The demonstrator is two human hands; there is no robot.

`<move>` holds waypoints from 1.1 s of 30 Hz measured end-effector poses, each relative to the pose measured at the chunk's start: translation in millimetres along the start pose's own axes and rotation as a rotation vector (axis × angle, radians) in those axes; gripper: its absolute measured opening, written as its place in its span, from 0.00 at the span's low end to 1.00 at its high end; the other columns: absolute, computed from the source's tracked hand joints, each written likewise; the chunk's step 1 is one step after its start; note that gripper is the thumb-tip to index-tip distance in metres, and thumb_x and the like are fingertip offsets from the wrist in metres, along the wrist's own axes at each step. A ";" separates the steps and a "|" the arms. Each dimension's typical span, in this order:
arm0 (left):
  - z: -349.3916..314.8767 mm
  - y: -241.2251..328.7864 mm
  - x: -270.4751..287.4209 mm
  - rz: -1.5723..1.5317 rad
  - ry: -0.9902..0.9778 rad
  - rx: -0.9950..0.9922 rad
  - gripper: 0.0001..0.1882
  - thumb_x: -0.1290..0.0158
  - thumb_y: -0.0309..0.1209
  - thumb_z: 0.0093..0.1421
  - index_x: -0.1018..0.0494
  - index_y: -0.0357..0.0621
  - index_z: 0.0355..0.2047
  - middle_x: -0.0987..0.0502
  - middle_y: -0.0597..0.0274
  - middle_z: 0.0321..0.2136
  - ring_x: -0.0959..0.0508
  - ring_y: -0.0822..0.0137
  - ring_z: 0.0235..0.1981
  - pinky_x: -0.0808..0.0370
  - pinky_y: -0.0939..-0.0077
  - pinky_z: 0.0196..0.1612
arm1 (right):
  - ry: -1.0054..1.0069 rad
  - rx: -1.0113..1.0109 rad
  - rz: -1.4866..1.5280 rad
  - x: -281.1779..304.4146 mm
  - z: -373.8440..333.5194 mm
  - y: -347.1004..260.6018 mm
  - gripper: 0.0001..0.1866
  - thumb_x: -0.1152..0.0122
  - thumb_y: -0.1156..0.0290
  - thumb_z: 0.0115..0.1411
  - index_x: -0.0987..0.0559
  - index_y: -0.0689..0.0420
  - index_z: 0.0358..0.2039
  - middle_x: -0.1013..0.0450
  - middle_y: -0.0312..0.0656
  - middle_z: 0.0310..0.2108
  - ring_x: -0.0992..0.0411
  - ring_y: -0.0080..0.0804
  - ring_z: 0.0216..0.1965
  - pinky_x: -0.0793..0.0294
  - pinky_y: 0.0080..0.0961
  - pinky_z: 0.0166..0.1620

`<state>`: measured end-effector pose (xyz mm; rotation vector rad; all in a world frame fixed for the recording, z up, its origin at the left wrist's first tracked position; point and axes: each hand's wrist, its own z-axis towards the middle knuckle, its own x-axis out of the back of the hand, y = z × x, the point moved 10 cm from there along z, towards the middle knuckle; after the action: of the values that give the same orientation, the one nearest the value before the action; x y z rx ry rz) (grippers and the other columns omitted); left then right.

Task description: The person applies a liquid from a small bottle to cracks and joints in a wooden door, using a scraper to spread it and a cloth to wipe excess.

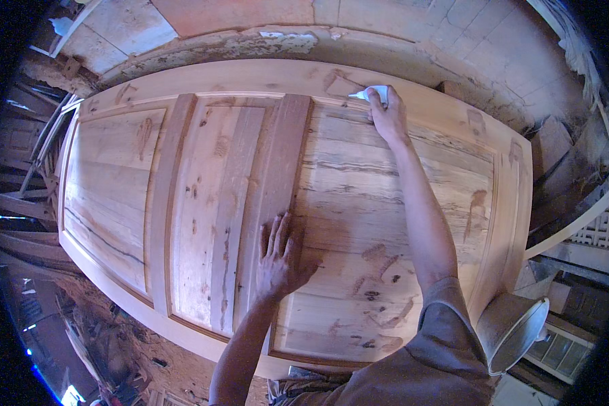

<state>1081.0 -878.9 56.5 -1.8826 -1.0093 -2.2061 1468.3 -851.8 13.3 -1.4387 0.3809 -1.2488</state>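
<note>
Closest to the camera is a dark sleeve point(450, 314) of the person, at the lower edge, and from it the right forearm point(426, 210) stretches across a big wooden door point(237, 78) which lies flat under both hands. At the far side of this door, the right hand point(390, 122) has its fingers closed around a small white bottle point(380, 93). The pointed nozzle point(356, 95) of the bottle is directed to the left, just above the inner edge of the far long rail; whether it touches the wood, one cannot tell. The left hand point(277, 262) holds nothing: its fingers are open and slightly spread, and they rest upon a darker crossbar point(287, 152), beside the large streaked panel point(348, 183). Near the right end of the door stands a tilted, pale bucket point(521, 335). Beyond the far rail rises a stained wall point(386, 51).
</note>
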 end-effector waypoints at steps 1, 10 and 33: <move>2.0 2.1 3.4 -0.018 -0.006 0.001 0.41 0.38 0.52 0.50 0.34 0.38 0.58 0.44 0.41 0.65 0.45 0.44 0.67 0.54 0.43 0.68 | -0.013 -0.002 0.004 0.3 0.0 0.1 0.20 0.43 0.54 0.63 0.24 0.62 0.38 0.22 0.52 0.33 0.22 0.46 0.34 0.25 0.38 0.38; 1.5 0.6 7.4 -0.056 -0.019 0.018 0.40 0.38 0.51 0.51 0.34 0.38 0.58 0.44 0.41 0.66 0.45 0.45 0.67 0.55 0.42 0.68 | -0.063 -0.039 0.006 0.7 -3.5 -11.4 0.21 0.44 0.53 0.64 0.25 0.61 0.38 0.22 0.50 0.28 0.23 0.38 0.22 0.25 0.35 0.31; -1.4 1.8 5.2 0.008 0.023 -0.032 0.42 0.39 0.53 0.51 0.36 0.41 0.60 0.41 0.41 0.64 0.43 0.44 0.66 0.52 0.40 0.67 | -0.046 -0.004 0.026 -4.2 -1.3 -10.6 0.18 0.42 0.54 0.63 0.23 0.59 0.35 0.22 0.50 0.30 0.23 0.44 0.32 0.25 0.40 0.38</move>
<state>1079.3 -879.2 61.9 -1.8665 -0.9674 -2.2469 1461.4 -845.8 20.3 -1.4594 0.3698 -1.1923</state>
